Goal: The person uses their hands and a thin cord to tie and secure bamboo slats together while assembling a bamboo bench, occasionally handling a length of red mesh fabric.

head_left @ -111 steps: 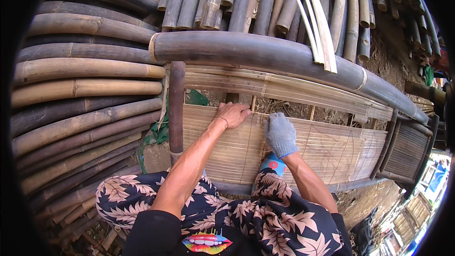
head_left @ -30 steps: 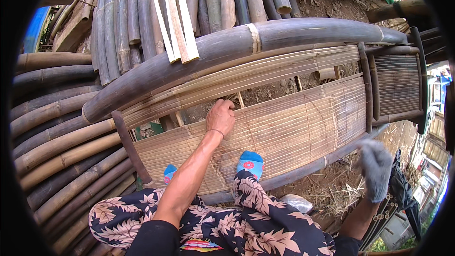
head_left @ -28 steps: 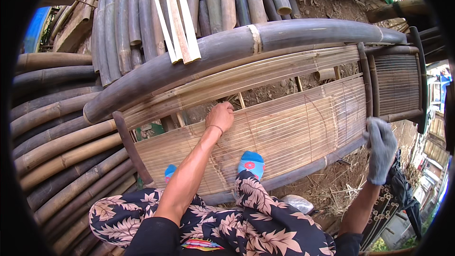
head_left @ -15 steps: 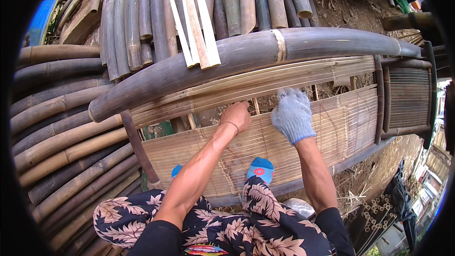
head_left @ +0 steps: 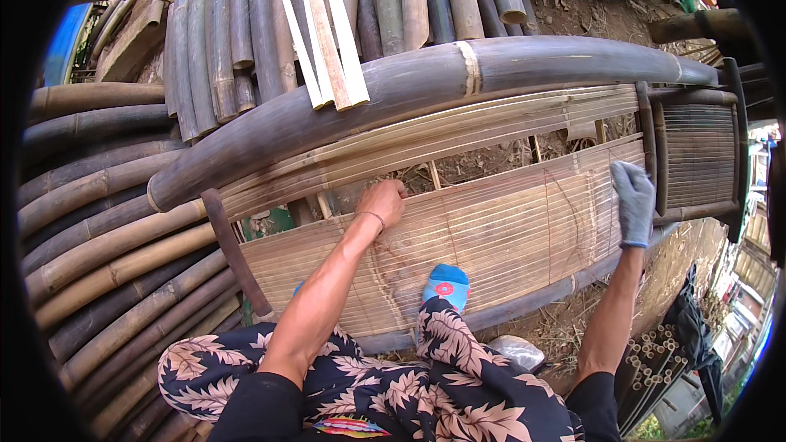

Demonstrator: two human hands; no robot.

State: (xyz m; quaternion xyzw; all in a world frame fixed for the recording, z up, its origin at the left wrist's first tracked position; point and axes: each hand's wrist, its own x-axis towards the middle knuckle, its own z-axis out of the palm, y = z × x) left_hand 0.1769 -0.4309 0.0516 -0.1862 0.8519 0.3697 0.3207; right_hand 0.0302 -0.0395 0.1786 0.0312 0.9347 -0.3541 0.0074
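A bamboo bench frame with a slatted seat (head_left: 508, 221) lies before me, a long gap running between its near and far slats. My bare left hand (head_left: 382, 203) is closed over the gap-side edge of the near slats, left of the middle. In the grey knit glove (head_left: 634, 225), my right hand (head_left: 634, 200) is at the right end of these slats, beside the dark end post (head_left: 648, 127). Its fingers are curled, and whatever they hold is hidden. Across the far side runs a thick dark bamboo pole (head_left: 393, 82). My blue-socked foot (head_left: 447, 285) rests on the seat.
Pale split strips (head_left: 334, 57) rest against the thick pole. Bamboo poles (head_left: 217, 41) are stacked behind, and more poles (head_left: 106, 254) fill the left side. A smaller slatted panel (head_left: 698, 151) adjoins at the right. Thin cut bamboo (head_left: 655, 364) stands at lower right.
My gloved right hand has moved right along the slats, from near the middle to the end post. The left hand stays at the slat edge, with a slight shift of the whole view.
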